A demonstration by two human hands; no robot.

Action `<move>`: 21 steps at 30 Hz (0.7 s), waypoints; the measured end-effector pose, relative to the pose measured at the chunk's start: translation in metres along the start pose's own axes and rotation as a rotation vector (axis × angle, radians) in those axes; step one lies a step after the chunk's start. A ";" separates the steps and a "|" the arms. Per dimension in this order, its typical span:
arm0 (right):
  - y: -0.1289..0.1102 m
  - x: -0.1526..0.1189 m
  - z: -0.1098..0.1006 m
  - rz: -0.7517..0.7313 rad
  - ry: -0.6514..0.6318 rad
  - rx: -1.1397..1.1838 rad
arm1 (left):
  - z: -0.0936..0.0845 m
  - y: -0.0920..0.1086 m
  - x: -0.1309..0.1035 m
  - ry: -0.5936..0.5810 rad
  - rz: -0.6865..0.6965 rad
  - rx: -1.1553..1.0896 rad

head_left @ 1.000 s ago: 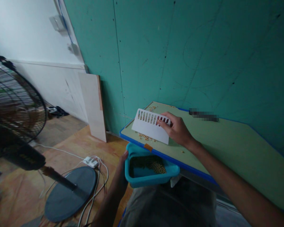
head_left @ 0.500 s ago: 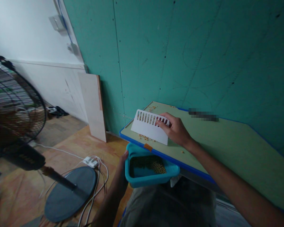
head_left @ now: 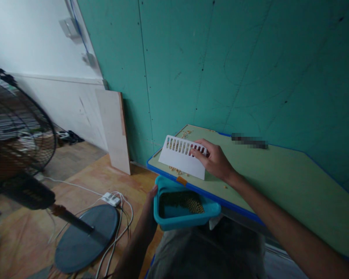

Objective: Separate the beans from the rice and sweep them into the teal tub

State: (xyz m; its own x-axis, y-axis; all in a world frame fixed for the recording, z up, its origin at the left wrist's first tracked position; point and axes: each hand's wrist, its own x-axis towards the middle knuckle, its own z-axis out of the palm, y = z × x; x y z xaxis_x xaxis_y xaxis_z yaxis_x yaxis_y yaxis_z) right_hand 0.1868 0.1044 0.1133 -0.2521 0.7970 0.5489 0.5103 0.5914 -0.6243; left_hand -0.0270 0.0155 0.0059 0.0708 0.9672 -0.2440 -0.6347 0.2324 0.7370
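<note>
My right hand (head_left: pixel 213 157) grips the right end of a white slotted plate (head_left: pixel 182 162), which stands tilted on the green tabletop (head_left: pixel 250 170). Small yellow grains (head_left: pixel 176 170) lie along the plate's lower edge, and more (head_left: pixel 187 134) are scattered behind it. Below the table's front edge, my left hand (head_left: pixel 152 201) holds the left end of a turquoise tray (head_left: pixel 182 223). Inside the tray are dark green bits and a heap of pale yellow grains (head_left: pixel 195 204). The fingers under the tray are hidden.
A black fan (head_left: pixel 23 135) on a round grey base (head_left: pixel 87 236) stands at the left. White cables and a power strip (head_left: pixel 111 199) lie on the floor. A pale board (head_left: pixel 114 131) leans against the wall. A blurred-out dark object (head_left: pixel 249 141) lies at the table's back edge.
The white plate and my right hand have shifted slightly left and toward the table's front edge. My left hand and the tray look unmoved.
</note>
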 end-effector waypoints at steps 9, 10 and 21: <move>-0.001 -0.001 0.000 0.017 -0.010 0.017 | -0.005 -0.003 0.003 0.021 0.015 -0.028; -0.002 -0.001 0.000 0.018 -0.012 0.021 | -0.005 -0.003 0.002 0.013 0.022 -0.031; -0.004 -0.002 0.001 0.011 -0.030 0.058 | -0.006 -0.002 0.003 0.014 -0.055 -0.052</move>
State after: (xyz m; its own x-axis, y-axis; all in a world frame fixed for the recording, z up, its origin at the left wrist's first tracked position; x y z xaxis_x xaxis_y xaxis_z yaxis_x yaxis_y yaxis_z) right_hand 0.1845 0.1005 0.1140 -0.2721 0.8061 0.5256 0.4649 0.5883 -0.6616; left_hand -0.0301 0.0175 0.0001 0.0957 0.9516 -0.2921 -0.6692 0.2788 0.6889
